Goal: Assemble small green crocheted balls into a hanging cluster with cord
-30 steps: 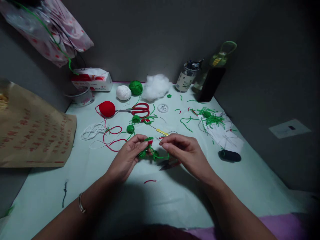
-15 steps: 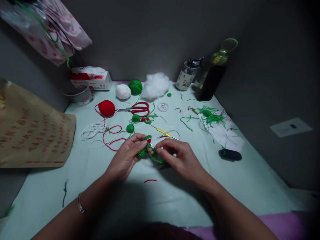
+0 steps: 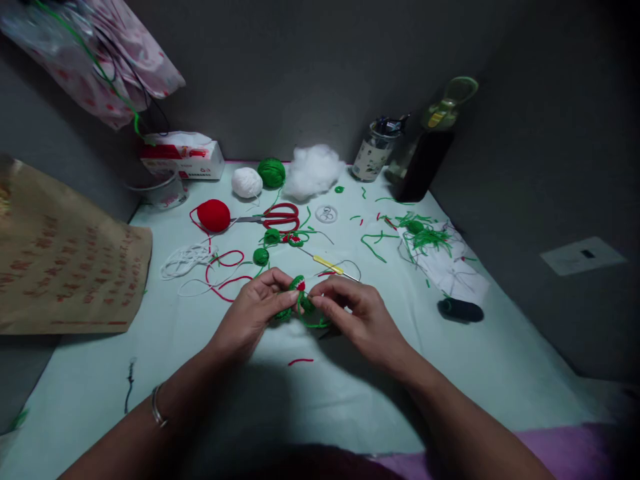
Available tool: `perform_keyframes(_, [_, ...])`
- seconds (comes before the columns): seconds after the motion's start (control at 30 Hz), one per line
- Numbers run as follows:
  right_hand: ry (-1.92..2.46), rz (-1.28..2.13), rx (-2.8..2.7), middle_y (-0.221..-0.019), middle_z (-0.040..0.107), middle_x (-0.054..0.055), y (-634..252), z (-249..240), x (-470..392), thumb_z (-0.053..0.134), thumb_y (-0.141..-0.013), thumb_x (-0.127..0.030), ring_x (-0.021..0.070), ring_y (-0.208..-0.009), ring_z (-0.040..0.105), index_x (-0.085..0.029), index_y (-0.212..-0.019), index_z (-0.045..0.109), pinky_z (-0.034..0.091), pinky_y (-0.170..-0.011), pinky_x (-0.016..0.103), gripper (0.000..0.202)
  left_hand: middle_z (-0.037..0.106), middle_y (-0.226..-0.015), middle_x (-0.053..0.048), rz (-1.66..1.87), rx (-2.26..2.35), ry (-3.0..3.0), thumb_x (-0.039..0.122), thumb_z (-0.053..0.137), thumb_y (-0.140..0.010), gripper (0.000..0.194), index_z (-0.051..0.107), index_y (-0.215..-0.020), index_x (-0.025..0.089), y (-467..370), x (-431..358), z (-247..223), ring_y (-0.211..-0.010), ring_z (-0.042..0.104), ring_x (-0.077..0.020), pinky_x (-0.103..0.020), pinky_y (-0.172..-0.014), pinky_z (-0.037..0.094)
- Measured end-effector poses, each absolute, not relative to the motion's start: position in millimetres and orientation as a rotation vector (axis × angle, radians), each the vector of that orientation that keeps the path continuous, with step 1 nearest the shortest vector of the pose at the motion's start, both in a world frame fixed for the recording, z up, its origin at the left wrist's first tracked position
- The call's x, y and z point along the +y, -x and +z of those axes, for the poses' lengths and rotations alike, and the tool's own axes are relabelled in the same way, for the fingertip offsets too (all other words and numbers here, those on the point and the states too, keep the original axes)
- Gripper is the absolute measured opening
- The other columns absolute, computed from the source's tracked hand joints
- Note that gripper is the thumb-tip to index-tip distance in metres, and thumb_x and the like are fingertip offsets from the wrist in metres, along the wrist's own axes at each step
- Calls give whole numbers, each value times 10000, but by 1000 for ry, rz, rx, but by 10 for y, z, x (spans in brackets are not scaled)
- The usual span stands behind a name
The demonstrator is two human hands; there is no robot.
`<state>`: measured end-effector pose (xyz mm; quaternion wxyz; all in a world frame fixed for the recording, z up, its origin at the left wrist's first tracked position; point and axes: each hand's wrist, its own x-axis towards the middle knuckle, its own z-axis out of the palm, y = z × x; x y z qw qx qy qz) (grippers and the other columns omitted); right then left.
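Observation:
A small green crocheted piece with red and white parts [image 3: 299, 284] is pinched between the thumb and fingers of my left hand [image 3: 257, 308], above the middle of the table. Close on its right, the fingertips of my right hand [image 3: 345, 307] are pressed together; what they grip is too small to make out. A loop of green yarn [image 3: 314, 325] hangs between the two hands. Just beyond them lies a yellow-handled crochet hook [image 3: 328, 265]. Red-handled scissors [image 3: 281, 217] rest farther back, beside a red yarn ball [image 3: 214, 216].
Along the back stand a tissue box [image 3: 183, 157], white stuffing [image 3: 315, 172], a pen jar [image 3: 373, 152] and a bottle [image 3: 430, 153]. A paper bag [image 3: 75, 260] is at left. Green scraps [image 3: 425, 232] and a dark roll [image 3: 460, 310] lie at right.
The crocheted piece has shifted and turned slightly in my left hand. The thin metallic shaft seen between my hands before no longer shows clearly.

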<state>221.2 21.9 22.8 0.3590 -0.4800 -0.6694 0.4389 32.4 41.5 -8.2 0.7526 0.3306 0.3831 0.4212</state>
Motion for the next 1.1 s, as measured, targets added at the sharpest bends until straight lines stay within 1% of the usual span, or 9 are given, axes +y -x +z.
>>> perform_keyframes(0.17, [1221, 1198, -1721, -812, 677, 41, -2217, 257, 219, 565, -945, -261, 140, -707, 571, -167, -906, 719, 430, -642, 286, 184, 720, -690, 13, 942, 845, -699, 295, 867, -722, 297, 675, -909, 167, -348, 407, -81, -631, 647, -92, -200, -681, 496])
perform_keyframes(0.3, [1202, 1182, -1755, -831, 662, 45, -2232, 260, 211, 555, -951, -258, 160, -777, 589, -186, -972, 737, 444, -705, 311, 198, 725, -711, 5, 948, 890, -749, 302, 842, -760, 240, 697, -895, 167, -333, 393, -108, -662, 656, -99, -209, -696, 501])
perform_keyframes(0.4, [1215, 1190, -1739, -790, 654, 29, -2226, 228, 201, 568, -947, -258, 142, -704, 562, -188, -977, 725, 429, -649, 296, 174, 730, -714, 6, 970, 945, -824, 279, 851, -751, 222, 706, -879, 169, -317, 379, -114, -666, 659, -102, -207, -679, 504])
perform_keyframes(0.47, [1230, 1229, -1702, -755, 652, 17, -2213, 198, 198, 574, -950, -270, 125, -636, 529, -180, -940, 706, 406, -595, 284, 160, 727, -692, 12, 969, 957, -825, 272, 865, -730, 227, 711, -860, 169, -315, 372, -109, -647, 662, -100, -203, -662, 506])
perform_keyframes(0.53, [1217, 1245, -1668, -742, 655, 12, -2199, 173, 203, 582, -954, -283, 120, -622, 525, -178, -894, 684, 398, -579, 280, 158, 717, -649, 21, 958, 935, -777, 275, 884, -699, 239, 716, -833, 170, -320, 370, -100, -616, 663, -98, -194, -633, 502])
perform_keyframes(0.63, [1154, 1214, -1664, -784, 674, 17, -2194, 160, 222, 599, -950, -277, 127, -682, 567, -184, -857, 681, 427, -618, 283, 155, 719, -626, 24, 956, 893, -709, 278, 908, -658, 263, 733, -822, 172, -332, 379, -82, -593, 672, -99, -185, -611, 504])
perform_keyframes(0.8, [1075, 1103, -1734, -868, 730, 27, -2225, 172, 253, 616, -949, -226, 148, -801, 632, -217, -938, 742, 475, -753, 317, 127, 752, -689, 2, 966, 855, -673, 287, 912, -664, 257, 755, -827, 165, -331, 396, -38, -624, 687, -97, -190, -666, 531])
perform_keyframes(0.93, [1050, 1065, -1746, -886, 745, 29, -2244, 148, 268, 628, -946, -210, 155, -810, 653, -230, -963, 756, 483, -761, 328, 131, 733, -654, 4, 934, 790, -620, 294, 903, -688, 245, 754, -827, 158, -320, 385, -19, -601, 669, -85, -170, -642, 520])
perform_keyframes(1.1, [1011, 1057, -1754, -880, 741, 32, -2267, 107, 292, 632, -949, -194, 155, -812, 650, -221, -977, 763, 487, -767, 328, 137, 738, -687, 6, 923, 775, -518, 273, 912, -675, 247, 740, -808, 155, -334, 364, -17, -603, 671, -85, -178, -655, 538])
